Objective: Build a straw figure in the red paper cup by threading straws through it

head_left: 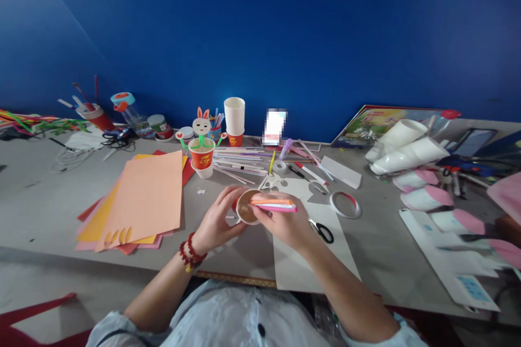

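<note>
My left hand (pixel 217 219) is wrapped round a paper cup (pixel 247 210), tilted so that its mouth faces up toward me. A bead bracelet is on that wrist. In my right hand (pixel 285 222) is a small bunch of slim pen-like sticks (pixel 277 206), orange, white and pink. Its fingers are at the cup's mouth, and the left ends of the sticks are hidden by them. Whether the sticks touch the cup I cannot tell. White paper (pixel 313 249) lies under my right forearm, with black-handled scissors (pixel 323 231) and a tape roll (pixel 345 204) close by.
Coloured paper sheets (pixel 152 190) are stacked at left. Behind stand a rabbit-topped paper cup (pixel 202 158), a stack of white cups (pixel 234 114) and scattered straws (pixel 240 160). Wrapped white cups (pixel 409 154) and a power strip (pixel 448 260) lie at right. A blue wall (pixel 260 27) closes the back.
</note>
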`<state>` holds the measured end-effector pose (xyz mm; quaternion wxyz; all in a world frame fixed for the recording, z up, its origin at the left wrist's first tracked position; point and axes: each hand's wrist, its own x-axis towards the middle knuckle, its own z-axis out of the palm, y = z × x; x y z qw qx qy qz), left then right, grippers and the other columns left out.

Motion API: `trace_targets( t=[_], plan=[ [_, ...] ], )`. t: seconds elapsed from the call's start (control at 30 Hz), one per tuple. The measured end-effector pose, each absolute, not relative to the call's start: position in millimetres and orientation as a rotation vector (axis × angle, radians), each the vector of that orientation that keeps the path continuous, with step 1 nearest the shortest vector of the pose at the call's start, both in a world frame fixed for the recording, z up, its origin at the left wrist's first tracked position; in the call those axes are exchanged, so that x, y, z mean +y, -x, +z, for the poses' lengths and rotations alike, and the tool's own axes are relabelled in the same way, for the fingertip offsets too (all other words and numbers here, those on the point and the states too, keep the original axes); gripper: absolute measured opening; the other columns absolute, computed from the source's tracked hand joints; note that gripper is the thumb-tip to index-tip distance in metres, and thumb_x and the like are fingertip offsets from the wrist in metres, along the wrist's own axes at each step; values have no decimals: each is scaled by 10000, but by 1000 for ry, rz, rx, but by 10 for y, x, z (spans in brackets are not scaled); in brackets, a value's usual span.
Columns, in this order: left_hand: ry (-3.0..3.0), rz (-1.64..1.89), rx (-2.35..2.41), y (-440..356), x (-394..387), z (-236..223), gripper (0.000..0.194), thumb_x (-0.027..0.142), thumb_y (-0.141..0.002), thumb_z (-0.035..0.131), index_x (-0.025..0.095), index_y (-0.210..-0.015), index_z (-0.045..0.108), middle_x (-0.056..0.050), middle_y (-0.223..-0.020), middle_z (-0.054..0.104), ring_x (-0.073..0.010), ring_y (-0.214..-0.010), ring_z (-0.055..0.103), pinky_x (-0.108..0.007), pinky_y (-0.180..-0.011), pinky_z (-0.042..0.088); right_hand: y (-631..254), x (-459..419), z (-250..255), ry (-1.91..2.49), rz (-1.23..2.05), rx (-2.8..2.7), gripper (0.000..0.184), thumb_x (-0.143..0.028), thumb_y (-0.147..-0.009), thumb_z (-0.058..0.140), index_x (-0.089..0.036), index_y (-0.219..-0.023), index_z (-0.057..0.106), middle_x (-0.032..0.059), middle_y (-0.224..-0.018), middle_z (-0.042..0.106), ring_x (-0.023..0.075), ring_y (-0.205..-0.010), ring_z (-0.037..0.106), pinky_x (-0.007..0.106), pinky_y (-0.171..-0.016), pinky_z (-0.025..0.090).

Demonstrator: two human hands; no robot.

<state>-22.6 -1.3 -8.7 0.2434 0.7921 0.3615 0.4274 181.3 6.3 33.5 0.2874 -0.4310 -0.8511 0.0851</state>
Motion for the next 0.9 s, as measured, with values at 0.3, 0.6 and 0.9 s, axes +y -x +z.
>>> trace_targets(
  t=[0.3,0.6,0.9],
  plan=[
    [-2133,1145,977,200,-15,-111,603,233,-830,682,238,-1382,439,-140,-1315,566,-297,-1229,554,-492,-1023,493,-1820,28,517,1294,416,-2236,178,-395,-865,688,-251,-970,701,13,-851,770,193,-758,707,263,-630,450],
    [-2021,1140,944,179,-18,-94,600,229,-820,703,238,-1369,461,-134,-1316,572,-277,-1202,570,-417,-969,534,-1939,96,664,1201,815,-2023,73,-299,-894,658,-240,-851,661,-27,-822,727,146,-748,656,241,-668,468],
    [-1905,1126,925,171,-21,-140,592,274,-830,714,227,-1363,461,-149,-1325,548,-279,-1195,581,-398,-944,556,-2000,107,796,1115,812,-2029,250,-430,-870,692,-248,-1036,650,16,-984,739,169,-810,680,264,-721,515]
  ],
)
